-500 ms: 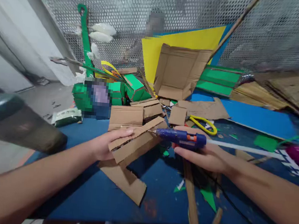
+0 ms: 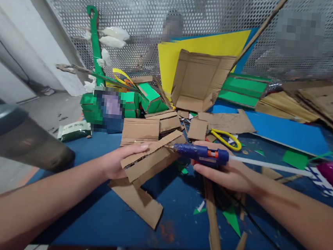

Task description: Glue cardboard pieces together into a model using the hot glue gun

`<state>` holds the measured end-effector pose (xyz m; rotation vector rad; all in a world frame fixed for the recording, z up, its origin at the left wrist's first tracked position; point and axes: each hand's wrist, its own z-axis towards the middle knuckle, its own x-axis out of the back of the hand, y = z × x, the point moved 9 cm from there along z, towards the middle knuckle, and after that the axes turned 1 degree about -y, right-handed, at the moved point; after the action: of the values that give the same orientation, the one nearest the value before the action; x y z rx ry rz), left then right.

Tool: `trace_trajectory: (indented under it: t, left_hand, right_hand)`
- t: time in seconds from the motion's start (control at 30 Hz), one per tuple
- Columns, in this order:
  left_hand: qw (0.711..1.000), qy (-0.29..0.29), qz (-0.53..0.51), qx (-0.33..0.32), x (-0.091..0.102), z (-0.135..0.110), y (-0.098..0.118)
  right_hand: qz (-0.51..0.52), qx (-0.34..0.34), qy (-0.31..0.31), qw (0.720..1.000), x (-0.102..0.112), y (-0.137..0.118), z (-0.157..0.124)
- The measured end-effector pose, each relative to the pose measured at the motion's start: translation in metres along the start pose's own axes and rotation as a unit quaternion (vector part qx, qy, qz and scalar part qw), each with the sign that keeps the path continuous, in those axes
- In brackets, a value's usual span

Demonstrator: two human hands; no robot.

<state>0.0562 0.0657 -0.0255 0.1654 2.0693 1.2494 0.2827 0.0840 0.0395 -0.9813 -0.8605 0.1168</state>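
My left hand point(image 2: 123, 161) is closed on the left end of a folded cardboard piece point(image 2: 148, 163), thumb on top, fingers hidden beneath. In my right hand point(image 2: 223, 173) is a blue hot glue gun point(image 2: 202, 153), with a long white glue stick point(image 2: 268, 165) sticking out of its back. The gun's nozzle points left and sits at the cardboard's upper strip, near its right end; whether it touches cannot be made out. Below the held piece lies a loose cardboard strip point(image 2: 143, 207). Just behind it rests a flat cardboard rectangle point(image 2: 140, 131).
Yellow-handled scissors point(image 2: 226, 140) lie behind the glue gun. An open cardboard box point(image 2: 203, 77) leans at the back before a yellow sheet point(image 2: 166, 62). A grey tumbler point(image 2: 20, 138) stands at left. Cardboard strips point(image 2: 214, 228) and green scraps point(image 2: 232, 219) litter the blue table point(image 2: 92, 220).
The glue gun has shifted very slightly to the left along with my right hand. My left hand and the held cardboard look the same.
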Motion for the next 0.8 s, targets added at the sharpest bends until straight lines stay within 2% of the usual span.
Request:
trace_trajectory:
  t: [0.2,0.3,0.4,0.47,0.7,0.8]
  left_hand:
    - [0.999,0.008,0.032,-0.004,0.004,0.001,-0.001]
    - [0.992,0.066,0.103,-0.023,0.011,0.0,0.002]
    - [0.953,0.123,0.265,-0.079,0.013,-0.004,0.017]
    - [0.92,0.123,0.355,-0.11,0.007,-0.006,0.024]
    - [0.877,0.086,0.454,-0.128,0.002,-0.003,0.03]
    - [0.848,0.097,0.504,-0.132,0.005,-0.004,0.034]
  right_hand:
    - [-0.014,0.003,-0.003,1.0,0.001,0.001,0.0]
    - [-0.01,0.0,0.0,1.0,0.0,0.004,-0.002]
    - [-0.001,-0.005,0.004,1.0,0.0,0.007,-0.003]
    - [0.001,-0.009,0.011,1.0,0.001,0.007,-0.003]
    - [0.01,-0.008,0.02,1.0,0.005,0.0,0.0]
    - [0.012,-0.023,0.042,0.999,0.007,0.005,-0.003]
